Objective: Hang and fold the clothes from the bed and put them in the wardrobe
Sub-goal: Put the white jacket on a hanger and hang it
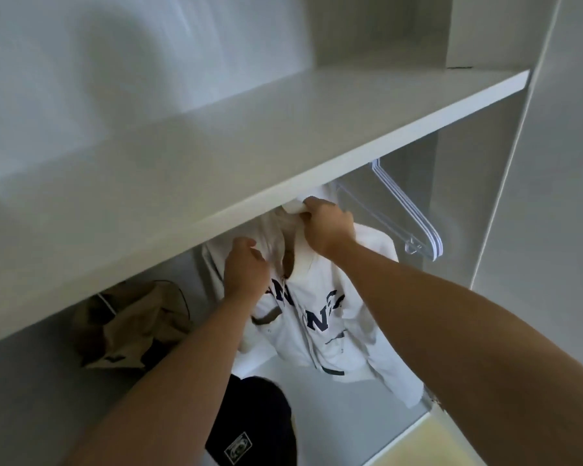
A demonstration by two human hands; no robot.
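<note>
Hands reach under the wardrobe shelf. The right hand grips the collar of the white jacket. The left hand lies on its shoulder, fingers bent; whether it holds cloth I cannot tell. The jacket hangs lengthwise vertical, collar up, between a khaki garment and clear hangers.

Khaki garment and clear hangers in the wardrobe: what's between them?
The white shirt hangs between the khaki garment and the clear hangers, seen in the head view.
</note>
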